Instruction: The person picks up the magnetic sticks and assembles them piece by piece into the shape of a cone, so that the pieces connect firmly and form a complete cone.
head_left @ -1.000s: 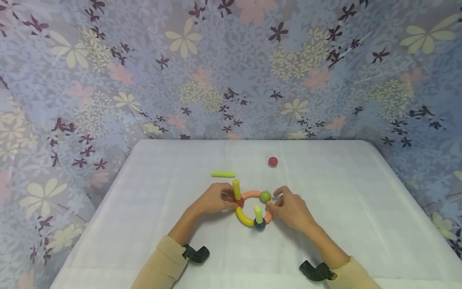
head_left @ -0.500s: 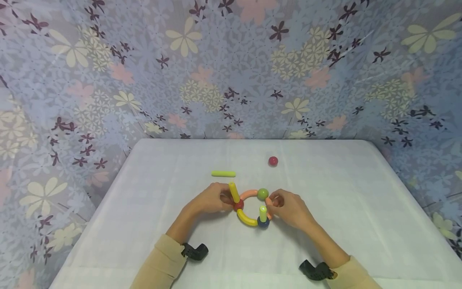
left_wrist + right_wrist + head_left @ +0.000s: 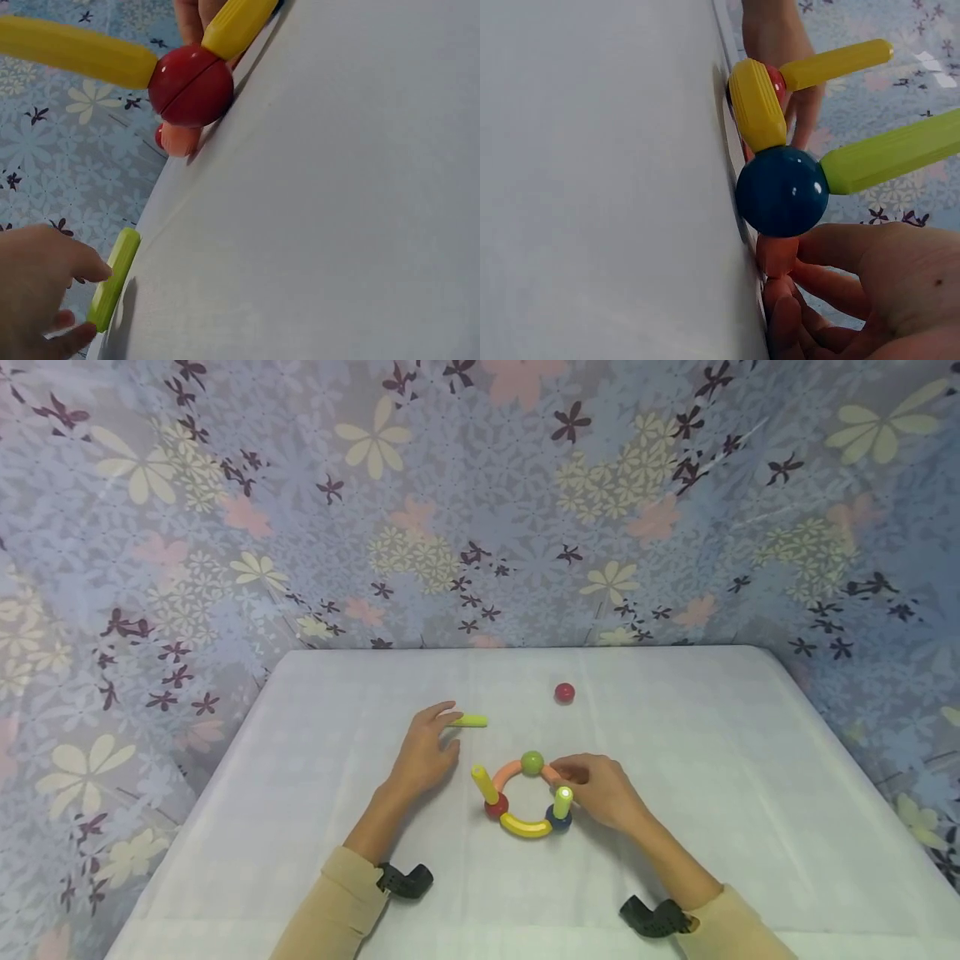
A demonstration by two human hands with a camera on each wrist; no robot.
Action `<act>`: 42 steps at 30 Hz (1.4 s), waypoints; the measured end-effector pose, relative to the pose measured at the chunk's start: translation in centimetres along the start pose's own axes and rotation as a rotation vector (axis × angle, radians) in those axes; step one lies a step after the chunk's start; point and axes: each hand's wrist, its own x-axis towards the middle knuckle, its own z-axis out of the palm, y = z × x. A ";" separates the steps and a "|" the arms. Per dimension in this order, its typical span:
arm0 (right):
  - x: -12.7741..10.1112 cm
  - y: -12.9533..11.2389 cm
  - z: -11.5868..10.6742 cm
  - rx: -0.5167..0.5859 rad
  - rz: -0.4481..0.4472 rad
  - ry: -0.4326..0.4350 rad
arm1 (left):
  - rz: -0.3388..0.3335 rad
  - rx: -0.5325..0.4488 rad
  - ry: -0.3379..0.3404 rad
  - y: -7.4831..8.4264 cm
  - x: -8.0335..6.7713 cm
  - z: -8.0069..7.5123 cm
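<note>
A ring (image 3: pixel 527 797) of smooth curved plastic rods joined by glossy balls lies flat on the white cloth-covered surface (image 3: pixel 712 793), two ribbed pegs rising from its red and blue balls. The right hand (image 3: pixel 600 791) pinches the ring's orange arc beside the blue ball (image 3: pixel 781 190). Left of the ring, the left hand (image 3: pixel 423 752), grip spread, touches a ribbed green stick (image 3: pixel 470 721) lying crosswise. No writing shows.

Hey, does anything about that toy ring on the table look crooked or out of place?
Yes. The yellow post on the red ball leans outward to the left, while the lime post on the blue ball stands nearly upright. A small red ball also lies loose, well behind the ring.
</note>
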 end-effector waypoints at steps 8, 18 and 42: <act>0.0 0.1 0.0 -0.008 -0.047 0.010 | 0.013 0.084 -0.017 -0.9 0.0 0.5; 0.1 0.4 0.2 -0.009 -0.065 0.011 | 0.038 0.173 0.008 -1.0 -0.3 0.5; 0.5 0.5 0.9 0.021 -0.072 0.055 | -0.023 -0.351 -0.167 3.1 -0.1 1.4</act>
